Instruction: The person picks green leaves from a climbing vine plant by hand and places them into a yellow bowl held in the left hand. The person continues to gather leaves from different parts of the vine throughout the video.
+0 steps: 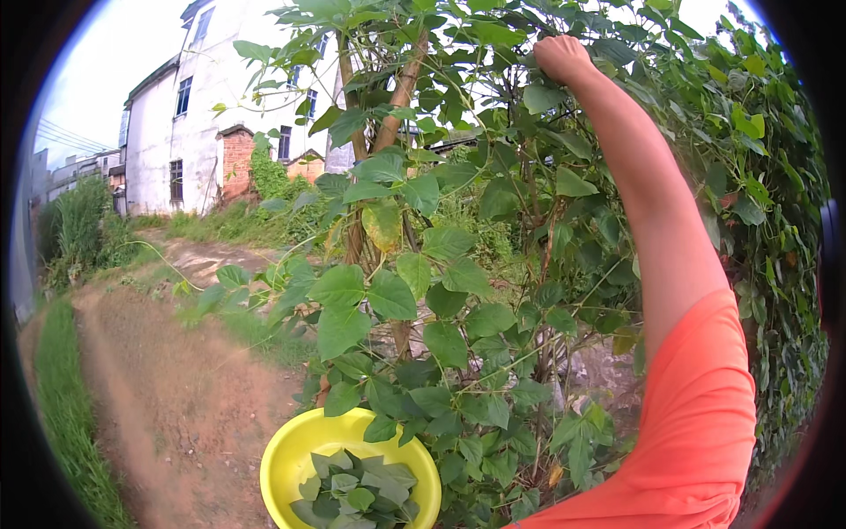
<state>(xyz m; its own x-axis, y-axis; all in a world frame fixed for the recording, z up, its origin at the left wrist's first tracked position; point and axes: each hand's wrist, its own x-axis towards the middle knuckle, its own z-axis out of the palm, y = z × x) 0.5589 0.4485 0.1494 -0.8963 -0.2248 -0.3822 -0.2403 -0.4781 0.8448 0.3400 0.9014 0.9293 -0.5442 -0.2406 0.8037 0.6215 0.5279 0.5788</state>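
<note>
My right hand (563, 58) is raised high into the climbing bean-like vine (456, 278), arm stretched up in an orange short sleeve. Its fingers curl in among the leaves at the top, and whether a leaf or stem is between them is hidden. My left hand is out of view. Low in front of me is a yellow plastic basin (284, 444), its bottom edge cut off by the picture. Inside it lies a heap of loose green leaves (360, 486). Some vine leaves hang over the basin's far rim.
Wooden poles (401, 92) stand within the vine. Denser foliage (780, 218) rises along the right. A reddish dirt path (192, 383) runs on the left, bordered by a grass strip (69, 403). Farther back are a white building (155, 139) and a small brick structure (236, 162).
</note>
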